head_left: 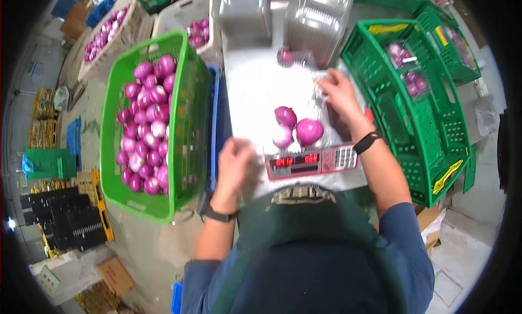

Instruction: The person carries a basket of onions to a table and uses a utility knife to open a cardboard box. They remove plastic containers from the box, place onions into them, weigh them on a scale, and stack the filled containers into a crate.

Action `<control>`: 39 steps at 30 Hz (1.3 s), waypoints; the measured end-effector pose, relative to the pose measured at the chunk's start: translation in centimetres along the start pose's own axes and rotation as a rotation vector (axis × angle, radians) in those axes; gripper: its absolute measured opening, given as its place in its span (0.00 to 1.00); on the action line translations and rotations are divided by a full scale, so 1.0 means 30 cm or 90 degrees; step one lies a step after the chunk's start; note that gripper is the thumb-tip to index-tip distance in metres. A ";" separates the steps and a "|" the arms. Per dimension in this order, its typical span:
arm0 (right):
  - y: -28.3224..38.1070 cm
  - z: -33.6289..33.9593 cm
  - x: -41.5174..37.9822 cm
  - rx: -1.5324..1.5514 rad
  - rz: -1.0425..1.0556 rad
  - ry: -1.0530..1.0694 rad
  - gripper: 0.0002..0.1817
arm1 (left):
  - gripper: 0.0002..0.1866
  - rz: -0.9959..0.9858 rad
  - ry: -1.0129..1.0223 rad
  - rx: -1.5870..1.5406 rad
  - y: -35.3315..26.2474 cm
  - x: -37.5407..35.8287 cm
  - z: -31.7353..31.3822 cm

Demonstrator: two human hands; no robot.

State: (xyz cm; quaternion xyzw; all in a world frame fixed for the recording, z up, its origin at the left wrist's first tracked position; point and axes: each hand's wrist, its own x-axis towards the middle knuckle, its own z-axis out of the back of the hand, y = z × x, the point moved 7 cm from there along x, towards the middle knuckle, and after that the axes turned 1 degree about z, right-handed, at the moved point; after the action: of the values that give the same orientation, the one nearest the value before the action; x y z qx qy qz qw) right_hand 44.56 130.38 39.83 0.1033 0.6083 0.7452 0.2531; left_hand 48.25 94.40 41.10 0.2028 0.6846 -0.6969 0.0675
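Three peeled red onions point(310, 132) sit close together on a digital scale point(274, 173) with a lit red display. Thin clear plastic point(321, 103), which looks like part of a clamshell box, shows beside and behind them. My right hand point(340, 94) is at that plastic, its bent fingers pinching the far edge. Smeared by motion, my left hand point(235, 161) hovers at the scale's left front corner; whether its fingers hold anything cannot be made out. Another onion point(284, 56) lies in a clear box point(302, 58) farther back on the white table point(250, 91).
On my left stands a light green crate point(179, 96) heaped with red onions. Stacks of clear plastic boxes point(315, 20) rise at the table's back. A dark green crate point(399, 129) on my right holds packed onion boxes point(415, 85). More onion bins point(144, 29) stand behind.
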 end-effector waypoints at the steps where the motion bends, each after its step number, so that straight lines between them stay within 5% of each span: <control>1: -0.003 -0.018 0.027 0.055 -0.049 0.018 0.37 | 0.14 0.125 0.062 -0.092 0.011 -0.038 -0.053; 3: 0.025 -0.027 0.047 0.136 -0.109 0.020 0.38 | 0.17 0.178 0.146 -0.215 0.024 -0.071 -0.115; 5: 0.121 -0.009 0.011 0.092 -0.032 0.075 0.37 | 0.20 0.196 0.152 -0.241 0.051 -0.075 -0.108; 9: 0.302 0.084 -0.290 -0.394 0.456 0.171 0.41 | 0.21 0.203 0.198 -0.349 0.014 -0.095 -0.099; 11: 0.270 0.100 -0.413 -0.384 0.422 0.333 0.45 | 0.12 0.207 0.183 -0.338 0.010 -0.089 -0.101; 13: 0.179 0.091 -0.480 -0.250 0.095 0.418 0.47 | 0.08 0.219 0.155 -0.294 0.075 -0.058 -0.092; 17: 0.019 0.047 -0.496 0.105 -0.125 0.232 0.39 | 0.07 0.142 0.133 -0.193 0.060 -0.004 -0.115; 21: -0.022 0.060 -0.483 0.189 -0.173 0.174 0.31 | 0.08 0.096 0.169 -0.158 0.016 0.011 -0.128; 27: 0.203 0.177 -0.467 0.175 0.083 0.121 0.28 | 0.11 0.015 0.235 -0.156 -0.146 -0.064 -0.234; 35: 0.417 0.376 -0.382 0.272 0.178 -0.088 0.27 | 0.13 -0.119 0.352 -0.041 -0.307 -0.153 -0.428; 39: 0.500 0.694 -0.346 0.125 0.293 -0.280 0.28 | 0.07 -0.180 0.235 0.046 -0.319 -0.114 -0.285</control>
State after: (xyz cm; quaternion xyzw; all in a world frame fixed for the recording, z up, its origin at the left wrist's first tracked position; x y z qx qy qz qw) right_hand 59.23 140.98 60.77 0.4203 0.5684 0.6807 0.1923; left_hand 49.42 102.68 51.40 0.2312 0.6816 -0.6746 -0.1640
